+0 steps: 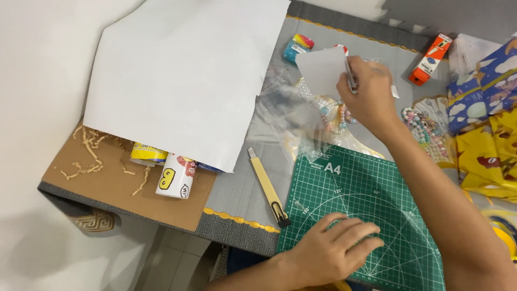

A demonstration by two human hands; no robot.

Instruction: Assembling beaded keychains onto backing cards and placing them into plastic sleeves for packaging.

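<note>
Left hand (331, 250) flat on green cutting mat (388, 215); right hand (369, 97) lifts small white paper piece (322, 70); yellow utility knife (267, 186) beside mat; large white sheet (183, 75) on table.

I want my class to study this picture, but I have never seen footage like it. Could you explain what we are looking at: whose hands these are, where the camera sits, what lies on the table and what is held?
There is one picture, taken by a camera worn on a person's head, looking down at their own two bare hands.

The left hand rests flat on a green cutting mat. The right hand is raised farther back, holding a small white sheet of paper.

On the grey tablecloth lie a yellow utility knife beside the mat, a large white sheet, a cardboard piece with paper shreds, and a white printed tube. Beaded bracelets sit under the right hand, an orange box behind it, and colourful wrapping paper on the right.
</note>
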